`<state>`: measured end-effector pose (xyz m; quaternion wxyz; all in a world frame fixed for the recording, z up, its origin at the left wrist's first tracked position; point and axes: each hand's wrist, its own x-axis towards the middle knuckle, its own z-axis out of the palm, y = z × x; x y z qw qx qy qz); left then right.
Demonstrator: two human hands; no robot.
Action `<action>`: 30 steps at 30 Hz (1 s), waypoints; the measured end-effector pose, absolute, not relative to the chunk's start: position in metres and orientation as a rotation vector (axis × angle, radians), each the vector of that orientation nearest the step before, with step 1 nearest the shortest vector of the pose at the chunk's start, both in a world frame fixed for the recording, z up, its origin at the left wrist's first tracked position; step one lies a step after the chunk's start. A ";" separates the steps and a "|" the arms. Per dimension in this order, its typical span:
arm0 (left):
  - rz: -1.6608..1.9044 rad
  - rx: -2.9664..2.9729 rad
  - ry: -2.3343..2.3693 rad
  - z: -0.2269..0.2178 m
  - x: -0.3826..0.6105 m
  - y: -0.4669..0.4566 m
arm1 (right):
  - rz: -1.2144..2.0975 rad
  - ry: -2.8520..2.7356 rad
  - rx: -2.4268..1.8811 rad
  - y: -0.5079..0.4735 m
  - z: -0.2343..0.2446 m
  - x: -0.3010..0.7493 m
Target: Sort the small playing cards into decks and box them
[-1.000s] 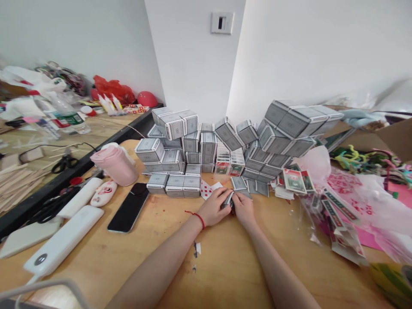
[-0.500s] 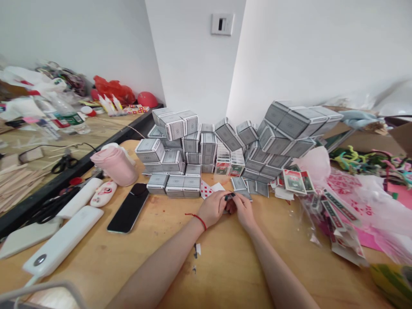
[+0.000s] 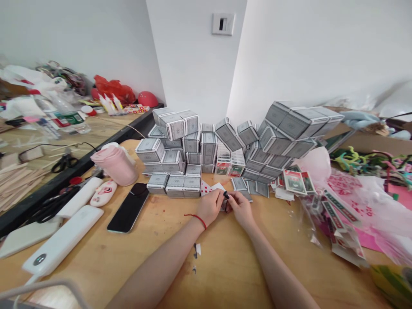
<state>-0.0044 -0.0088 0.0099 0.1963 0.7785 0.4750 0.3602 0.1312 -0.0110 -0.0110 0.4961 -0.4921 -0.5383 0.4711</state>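
My left hand (image 3: 211,207) and my right hand (image 3: 240,207) meet on the wooden table (image 3: 225,266), both closed around a small deck of cards (image 3: 224,203) that is mostly hidden between the fingers. The left wrist wears a red string. Just behind the hands lie loose red playing cards (image 3: 208,188) and flat grey card boxes (image 3: 240,184). A big pile of grey patterned card boxes (image 3: 225,141) is stacked against the wall corner beyond them.
Left of my arms lie a black phone (image 3: 129,207), white power banks (image 3: 61,244), a pink tumbler (image 3: 116,165) on its side and a small pink case (image 3: 103,193). Torn plastic wrappers and card packs (image 3: 334,214) and pink paper (image 3: 370,201) spread at the right.
Both hands have shifted slightly away from me toward the loose cards, still closed together on the deck; the fingers have turned it a little.
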 end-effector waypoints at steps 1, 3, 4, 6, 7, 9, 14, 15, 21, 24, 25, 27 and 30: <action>0.997 2.199 1.339 0.011 -0.005 -0.009 | 1.126 -1.306 -1.201 -0.011 -0.011 0.131; 0.972 2.240 1.359 0.011 -0.005 -0.009 | 1.100 -1.311 -1.214 -0.011 -0.012 0.131; 0.965 2.261 1.368 0.011 -0.005 -0.009 | 1.093 -1.315 -1.215 -0.011 -0.012 0.130; 0.966 2.301 1.384 0.009 -0.006 -0.009 | 1.095 -1.321 -1.206 -0.012 -0.012 0.130; 0.972 2.318 1.390 0.009 -0.006 -0.009 | 1.101 -1.326 -1.197 -0.012 -0.012 0.130; 0.990 2.346 1.394 0.007 -0.006 -0.008 | 1.111 -1.339 -1.180 -0.012 -0.012 0.130; 1.013 2.392 1.421 0.004 -0.006 -0.007 | 1.081 -1.383 -1.188 -0.015 -0.012 0.129; 1.015 2.392 1.432 0.003 -0.006 -0.006 | 1.067 -1.389 -1.191 -0.015 -0.012 0.129; 1.050 2.275 1.439 0.002 -0.006 -0.006 | 1.035 -1.405 -1.189 -0.016 -0.010 0.127; 1.045 2.223 1.459 0.003 -0.005 -0.007 | 1.030 -1.422 -1.195 -0.018 -0.006 0.126; 1.039 2.224 1.469 0.003 -0.005 -0.008 | 1.038 -1.433 -1.198 -0.019 -0.005 0.126; 1.023 2.246 1.491 0.003 -0.005 -0.008 | 1.061 -1.474 -1.212 -0.020 -0.004 0.126; 1.002 2.296 1.516 0.002 -0.005 -0.008 | 1.044 -1.570 -1.230 -0.021 -0.004 0.127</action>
